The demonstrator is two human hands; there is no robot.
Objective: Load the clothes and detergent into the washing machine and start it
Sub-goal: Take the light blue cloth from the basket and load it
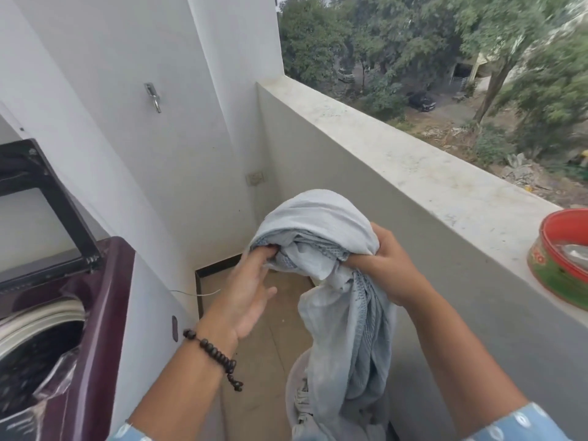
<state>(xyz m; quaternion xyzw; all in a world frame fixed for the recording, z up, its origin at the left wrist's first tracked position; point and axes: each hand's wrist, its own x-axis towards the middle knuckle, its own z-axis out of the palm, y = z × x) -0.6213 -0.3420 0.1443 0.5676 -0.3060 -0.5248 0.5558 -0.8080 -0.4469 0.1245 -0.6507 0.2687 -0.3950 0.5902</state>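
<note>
Gripping one pale blue garment [321, 237], right hand [386, 265] clenched, left hand [251, 288] fingers tucked into folds, one open washing machine [105, 281]

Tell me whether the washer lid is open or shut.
Open: the lid stands raised against the wall, and the drum below shows.

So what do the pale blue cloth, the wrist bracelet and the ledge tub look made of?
Pale blue cloth: thin, soft woven fabric, matte, perhaps cotton; it bunches and drapes in fine folds. Dark beaded bracelet: round dark beads, dull sheen, wood or plastic, unclear which. Red-rimmed green round tub on the ledge: likely glossy moulded plastic, judging by its smooth shiny rim.
</note>
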